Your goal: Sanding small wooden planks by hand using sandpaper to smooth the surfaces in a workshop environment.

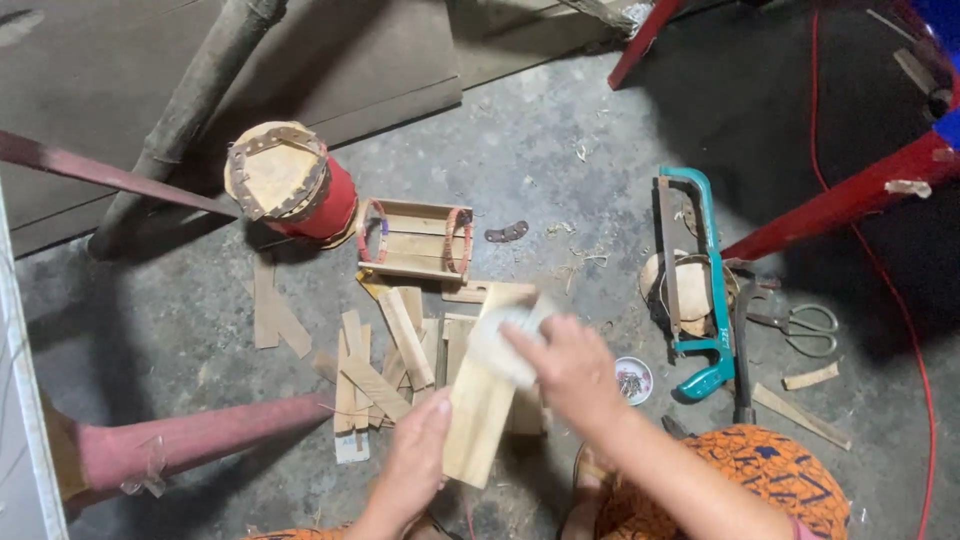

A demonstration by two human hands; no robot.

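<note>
A grey concrete floor (520, 150), dusted with wood shavings, lies under dim light; red furniture legs (850, 195) stand at the right, flat boards (340, 60) behind.

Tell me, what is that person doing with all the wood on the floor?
A person sits over a concrete floor, working on a flat wooden board. The left hand steadies its lower end, while the right hand presses a pale pad, likely sandpaper, on its upper end; that part is blurred. Loose wooden strips lie behind, beside a small wooden tray and a red drum-shaped thing. A teal hacksaw and scissors lie at the right.
</note>
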